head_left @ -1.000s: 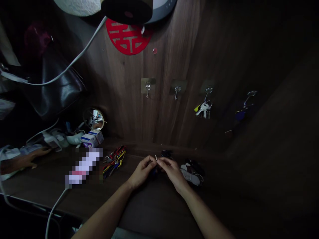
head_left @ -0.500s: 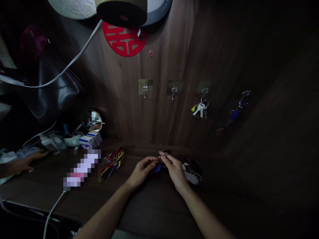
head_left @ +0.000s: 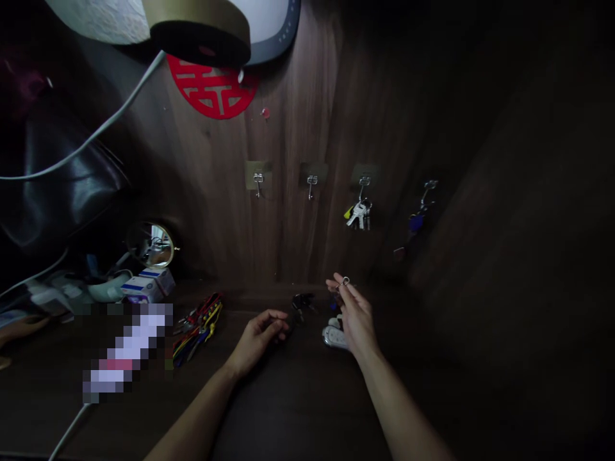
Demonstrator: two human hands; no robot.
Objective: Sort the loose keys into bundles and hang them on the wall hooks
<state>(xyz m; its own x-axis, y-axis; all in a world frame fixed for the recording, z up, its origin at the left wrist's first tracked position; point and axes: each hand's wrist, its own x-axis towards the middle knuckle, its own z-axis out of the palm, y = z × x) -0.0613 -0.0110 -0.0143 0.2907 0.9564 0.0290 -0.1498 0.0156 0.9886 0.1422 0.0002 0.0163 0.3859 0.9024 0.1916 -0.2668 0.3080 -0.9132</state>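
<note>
My right hand holds a small metal key ring at its fingertips, with a dark blue piece hanging below it. Beneath that hand lies a pale remote fob, partly covered by the palm. My left hand is apart from the right, low over the table, thumb and fingers curled together; whatever may be between them is too dark to make out. Just beyond its fingertips lie some dark keys. A bunch of keys hangs from the third wall hook, and a blue-tagged set from the fourth.
Two bare hooks are on the wooden wall. Left of my hands lie colourful corded keys, a blurred-out phone-like object on a cable, small boxes and a round mirror. Another person's hand rests at far left.
My hands have parted: the right went right and up with the key ring, while the left drew back leftward. Dark keys now show between them. The view has shifted right.
</note>
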